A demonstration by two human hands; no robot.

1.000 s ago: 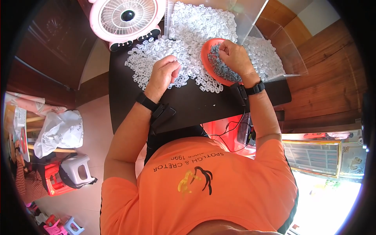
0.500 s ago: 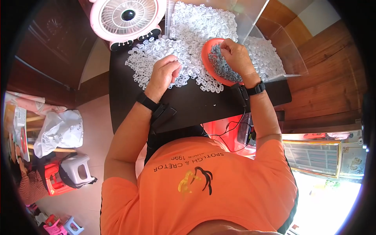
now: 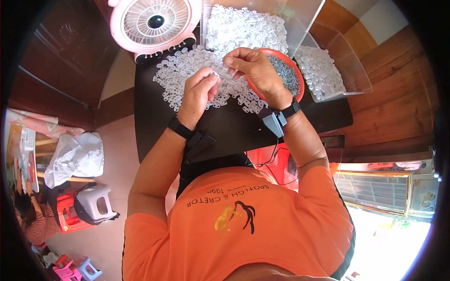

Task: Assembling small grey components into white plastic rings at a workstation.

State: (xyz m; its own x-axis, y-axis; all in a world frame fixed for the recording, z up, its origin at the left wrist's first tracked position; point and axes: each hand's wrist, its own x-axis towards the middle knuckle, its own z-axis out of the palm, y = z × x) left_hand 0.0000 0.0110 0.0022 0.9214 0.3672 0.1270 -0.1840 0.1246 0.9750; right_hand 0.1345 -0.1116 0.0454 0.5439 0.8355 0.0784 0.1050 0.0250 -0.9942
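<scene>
My left hand (image 3: 198,93) is closed in a pinch above the dark table, with a small white plastic piece (image 3: 215,73) at its fingertips. Close by on the right, my right hand (image 3: 257,70) has thumb and forefinger pressed together; whatever they hold is too small to make out. Beneath and beyond both hands spreads a loose heap of white oval pieces with holes (image 3: 176,79). Partly behind my right hand stands an orange bowl (image 3: 301,79) of small grey screw-like parts (image 3: 286,75).
A clear bin (image 3: 300,23) holding more white pieces stands at the back, a second clear tray (image 3: 349,91) to its right. At the far left is a pink fan (image 3: 194,21). The dark table (image 3: 234,133) has its near edge by my body. Another person (image 3: 40,220) sits at lower left near stools.
My right hand has moved left, out from over the orange bowl and close to my left hand. My left hand stays nearly in place, and the white piece now shows at its fingertips.
</scene>
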